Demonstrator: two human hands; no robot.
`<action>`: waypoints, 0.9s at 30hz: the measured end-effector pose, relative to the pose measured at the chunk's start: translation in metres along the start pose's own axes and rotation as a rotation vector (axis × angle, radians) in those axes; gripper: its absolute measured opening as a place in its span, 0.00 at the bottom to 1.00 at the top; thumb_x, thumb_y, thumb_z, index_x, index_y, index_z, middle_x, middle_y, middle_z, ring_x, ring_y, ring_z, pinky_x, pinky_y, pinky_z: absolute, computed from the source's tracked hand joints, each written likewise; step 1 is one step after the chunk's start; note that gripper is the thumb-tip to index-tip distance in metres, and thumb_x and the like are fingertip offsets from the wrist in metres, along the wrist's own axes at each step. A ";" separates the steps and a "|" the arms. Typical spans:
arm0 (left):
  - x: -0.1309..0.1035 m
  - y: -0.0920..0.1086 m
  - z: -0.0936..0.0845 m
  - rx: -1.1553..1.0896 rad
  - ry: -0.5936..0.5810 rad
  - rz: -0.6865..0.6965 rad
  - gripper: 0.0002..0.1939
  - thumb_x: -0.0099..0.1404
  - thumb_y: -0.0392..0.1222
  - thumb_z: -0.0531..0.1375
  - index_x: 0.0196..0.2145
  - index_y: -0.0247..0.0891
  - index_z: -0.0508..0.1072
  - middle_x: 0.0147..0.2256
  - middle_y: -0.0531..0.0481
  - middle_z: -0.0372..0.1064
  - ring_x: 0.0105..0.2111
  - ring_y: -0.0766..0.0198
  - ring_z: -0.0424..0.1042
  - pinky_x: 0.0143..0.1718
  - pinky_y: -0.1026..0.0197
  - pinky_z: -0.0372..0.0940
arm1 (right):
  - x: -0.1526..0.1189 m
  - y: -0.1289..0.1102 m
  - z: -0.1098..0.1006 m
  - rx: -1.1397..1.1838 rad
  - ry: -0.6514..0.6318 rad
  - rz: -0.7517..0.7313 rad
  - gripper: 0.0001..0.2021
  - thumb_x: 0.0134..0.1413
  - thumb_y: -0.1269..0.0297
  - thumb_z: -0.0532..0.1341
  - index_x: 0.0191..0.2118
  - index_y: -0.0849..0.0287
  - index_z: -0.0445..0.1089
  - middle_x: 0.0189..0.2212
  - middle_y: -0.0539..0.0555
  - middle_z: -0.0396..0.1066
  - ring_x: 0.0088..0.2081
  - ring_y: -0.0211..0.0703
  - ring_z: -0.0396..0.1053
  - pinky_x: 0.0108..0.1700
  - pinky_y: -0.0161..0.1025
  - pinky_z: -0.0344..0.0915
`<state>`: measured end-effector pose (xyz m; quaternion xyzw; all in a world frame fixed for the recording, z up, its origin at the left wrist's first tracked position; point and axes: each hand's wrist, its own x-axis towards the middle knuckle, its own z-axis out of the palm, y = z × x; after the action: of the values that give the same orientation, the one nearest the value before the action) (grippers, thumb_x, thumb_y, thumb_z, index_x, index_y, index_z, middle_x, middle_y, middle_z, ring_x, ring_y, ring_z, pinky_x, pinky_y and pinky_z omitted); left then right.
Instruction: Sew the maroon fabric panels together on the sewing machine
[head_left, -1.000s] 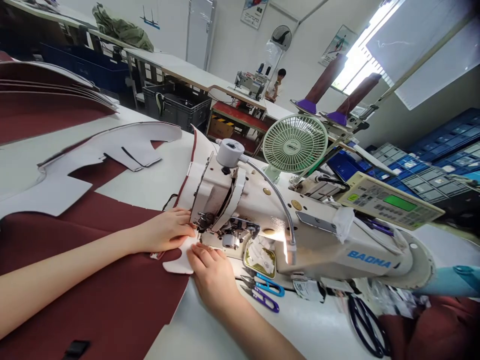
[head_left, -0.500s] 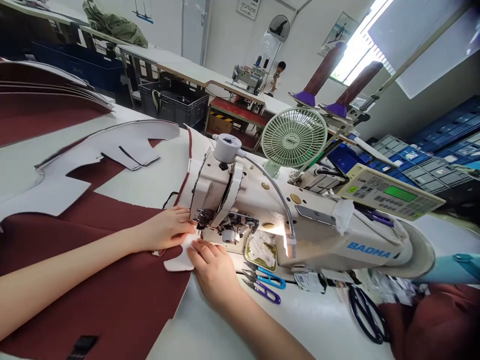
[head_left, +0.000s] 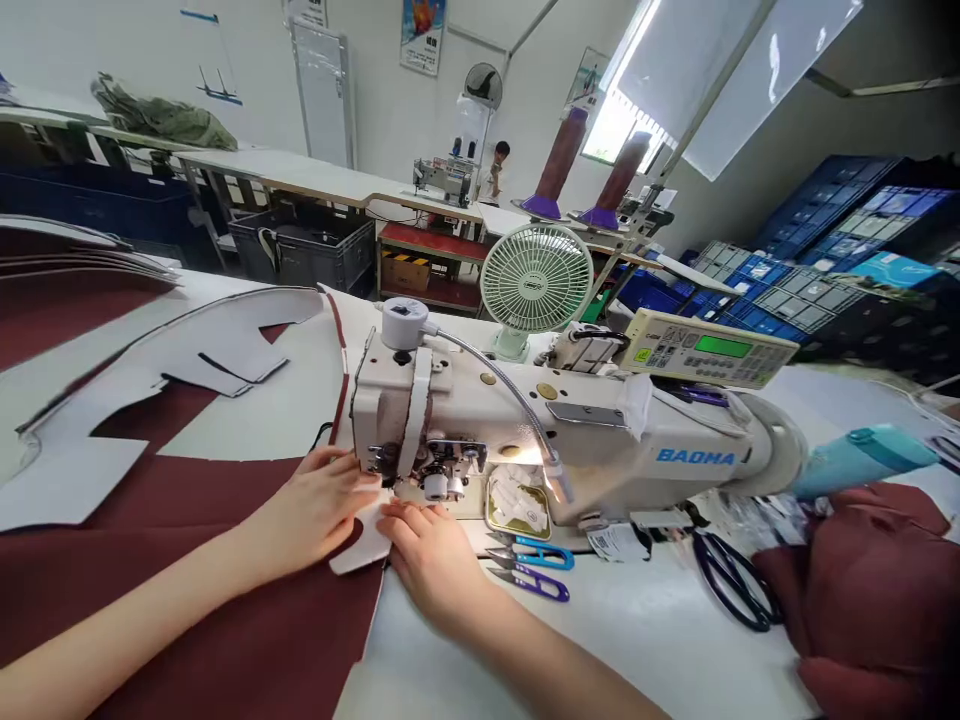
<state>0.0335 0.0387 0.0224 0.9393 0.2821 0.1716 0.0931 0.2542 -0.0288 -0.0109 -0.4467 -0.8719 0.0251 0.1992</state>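
Observation:
Dark red fabric (head_left: 247,620) with white backing lies under the head of a white sewing machine (head_left: 600,410). A white curved piece (head_left: 364,545) rests on it near the needle area. My left hand (head_left: 319,510) is left of the needle area, fingers stretched over the fabric and somewhat apart, thumb lower. Just right of the white piece, my right hand (head_left: 435,550) lies palm down, its fingertips at the piece's edge beneath the machine head. The needle tip and the exact fingertip contact are hidden.
Blue thread snips (head_left: 544,553) and purple thread snips (head_left: 544,585) lie right of my right hand, by a small tray (head_left: 517,500). Black scissors (head_left: 735,580) and bunched red fabric (head_left: 870,580) are farther right. A green fan (head_left: 536,280) stands behind the machine. A person (head_left: 491,175) is at the back.
The camera view has turned and levelled. My left hand has lifted its knuckles and spread its fingers more beside the needle area. My right hand stays by the white piece.

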 end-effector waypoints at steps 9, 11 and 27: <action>-0.011 0.040 0.013 -0.201 0.004 -0.335 0.18 0.68 0.39 0.50 0.50 0.39 0.76 0.47 0.43 0.74 0.48 0.51 0.72 0.52 0.46 0.68 | -0.007 0.000 -0.003 0.012 0.011 0.002 0.08 0.57 0.65 0.64 0.43 0.57 0.68 0.40 0.54 0.72 0.41 0.47 0.66 0.41 0.43 0.64; -0.011 0.031 0.017 -0.353 0.110 -0.440 0.19 0.74 0.42 0.46 0.48 0.40 0.75 0.46 0.45 0.75 0.46 0.56 0.74 0.51 0.51 0.70 | -0.008 -0.003 0.002 -0.029 0.023 -0.098 0.10 0.61 0.67 0.62 0.48 0.58 0.69 0.42 0.56 0.74 0.41 0.47 0.67 0.41 0.43 0.63; -0.024 0.009 0.038 0.166 0.132 0.033 0.19 0.71 0.32 0.50 0.55 0.39 0.72 0.51 0.44 0.72 0.55 0.53 0.65 0.53 0.52 0.61 | -0.006 -0.017 0.004 -0.130 -0.021 -0.280 0.13 0.62 0.69 0.57 0.51 0.67 0.70 0.43 0.64 0.74 0.44 0.52 0.66 0.36 0.43 0.63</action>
<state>0.0335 0.0145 -0.0167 0.9350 0.2853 0.2105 -0.0066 0.2428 -0.0429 -0.0129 -0.3326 -0.9274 -0.0544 0.1622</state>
